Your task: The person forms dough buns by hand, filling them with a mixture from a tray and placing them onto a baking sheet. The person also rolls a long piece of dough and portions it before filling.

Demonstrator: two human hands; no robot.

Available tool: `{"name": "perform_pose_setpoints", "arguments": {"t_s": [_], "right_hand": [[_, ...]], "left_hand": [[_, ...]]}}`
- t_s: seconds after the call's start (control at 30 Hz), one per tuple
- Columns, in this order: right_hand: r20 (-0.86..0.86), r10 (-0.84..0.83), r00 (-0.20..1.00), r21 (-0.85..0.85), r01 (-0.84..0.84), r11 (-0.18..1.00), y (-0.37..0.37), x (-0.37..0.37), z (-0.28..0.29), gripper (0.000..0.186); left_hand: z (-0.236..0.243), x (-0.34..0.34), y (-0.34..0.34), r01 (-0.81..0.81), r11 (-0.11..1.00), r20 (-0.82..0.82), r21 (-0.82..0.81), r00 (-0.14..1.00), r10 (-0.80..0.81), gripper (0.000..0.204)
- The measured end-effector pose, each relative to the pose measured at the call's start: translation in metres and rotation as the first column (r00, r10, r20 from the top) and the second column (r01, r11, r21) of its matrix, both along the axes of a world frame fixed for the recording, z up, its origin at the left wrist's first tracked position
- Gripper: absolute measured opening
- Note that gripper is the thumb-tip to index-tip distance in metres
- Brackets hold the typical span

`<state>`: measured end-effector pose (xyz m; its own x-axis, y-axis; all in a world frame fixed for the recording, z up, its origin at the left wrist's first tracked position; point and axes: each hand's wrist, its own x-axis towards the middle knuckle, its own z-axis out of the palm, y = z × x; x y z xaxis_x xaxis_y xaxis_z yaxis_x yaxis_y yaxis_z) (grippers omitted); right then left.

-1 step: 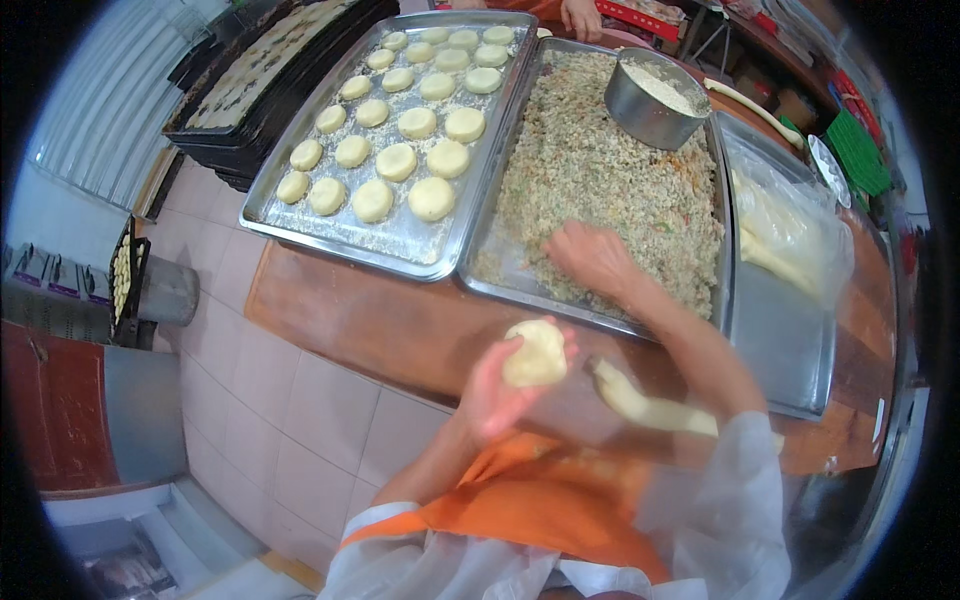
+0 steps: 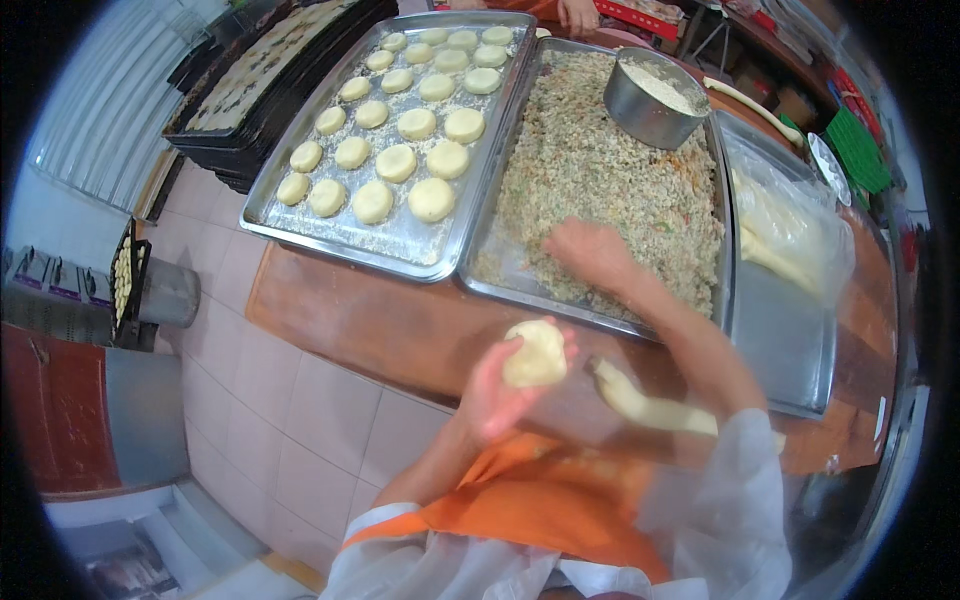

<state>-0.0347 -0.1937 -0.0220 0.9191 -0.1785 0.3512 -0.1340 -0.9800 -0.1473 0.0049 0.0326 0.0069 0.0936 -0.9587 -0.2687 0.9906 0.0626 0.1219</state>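
A flattened round of pale dough [image 2: 537, 354] lies in the palm of my left hand [image 2: 490, 397], the thumb and fingers cupped round it. My right hand [image 2: 588, 250] reaches into the crumbly, speckled filling [image 2: 640, 190], which is heaped in a metal tray [image 2: 503, 272]. Its fingers are curled down and bunched into the filling near the tray's front left part; the fingertips are hidden. Under my right forearm, a rope of pale dough [image 2: 650, 408] rests on the wooden table [image 2: 340, 307].
To the left, a floured metal tray [image 2: 405, 250] carries rows of round dough cakes. A metal bowl [image 2: 650, 125] of pale crumbs sits on the filling. Plastic-covered dough [image 2: 775, 255] lies on a right-hand tray [image 2: 780, 360]. Stacked dark trays [image 2: 215, 150] stand far left. Another person's hand [image 2: 578, 15] shows beyond.
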Motion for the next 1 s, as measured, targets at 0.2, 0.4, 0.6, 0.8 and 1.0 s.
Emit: {"name": "perform_pose_setpoints", "arguments": {"t_s": [0.2,0.4,0.6,0.8,1.0], "right_hand": [[0.094,-0.294,0.951,0.566,0.192,0.802,-0.010,0.004,0.025,0.025],[0.290,-0.430,0.855,0.873,-0.052,0.485,-0.009,-0.003,0.034,0.033],[0.121,-0.419,0.900,0.943,0.028,0.332,-0.020,-0.020,0.031,0.036],[0.025,-0.403,0.915,0.975,-0.112,-0.194,-0.012,-0.035,0.060,0.031],[0.106,-0.303,0.947,0.977,-0.043,0.208,0.004,-0.062,0.062,0.047]], "left_hand": [[-0.004,0.006,-0.003,0.001,0.999,0.018,-0.041,1.000,0.000,0.048],[0.011,0.008,-0.025,-0.037,0.997,0.036,-0.073,0.999,0.039,0.052],[0.012,0.010,-0.039,-0.033,0.997,0.095,-0.072,0.995,0.040,0.055],[0.028,0.013,-0.062,-0.170,0.956,-0.065,-0.240,0.985,0.158,0.052],[-0.003,0.025,-0.116,-0.310,0.949,0.334,0.065,0.902,0.272,0.041]]}}
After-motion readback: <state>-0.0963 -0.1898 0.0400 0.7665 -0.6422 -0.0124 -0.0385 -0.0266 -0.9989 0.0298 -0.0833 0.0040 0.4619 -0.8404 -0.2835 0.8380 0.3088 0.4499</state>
